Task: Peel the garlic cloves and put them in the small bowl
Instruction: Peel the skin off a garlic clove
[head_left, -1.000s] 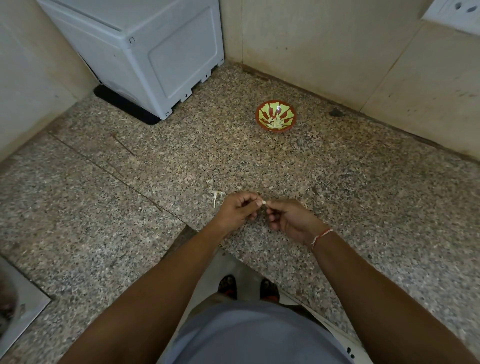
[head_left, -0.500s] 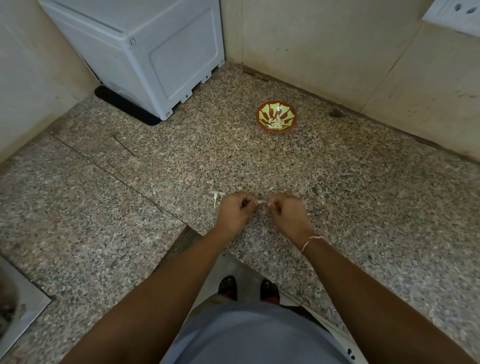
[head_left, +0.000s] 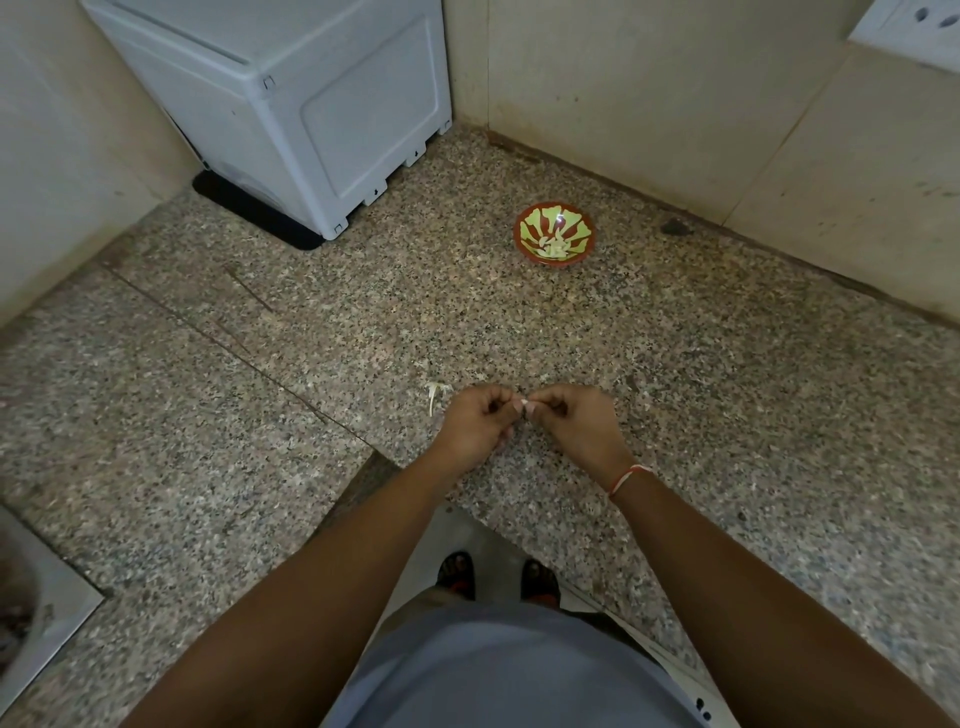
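Observation:
My left hand (head_left: 475, 428) and my right hand (head_left: 576, 423) meet fingertip to fingertip just above the granite counter (head_left: 727, 389). Between them they pinch a small pale garlic clove (head_left: 522, 403), mostly hidden by the fingers. The small bowl (head_left: 554, 234), red-brown with a yellow-green pattern, stands far back near the wall, well beyond both hands. A few pale peeled cloves lie inside it. A scrap of white garlic peel (head_left: 434, 393) lies on the counter just left of my left hand.
A white plastic appliance (head_left: 291, 98) fills the back left corner on a black mat. Tiled walls (head_left: 675, 88) close the counter at the back and left. A steel sink edge (head_left: 36, 618) shows at the lower left. The counter's front edge runs below my wrists.
Both hands have turned so their backs face up and the fingers have curled tighter round the clove. They stay at the same spot on the counter.

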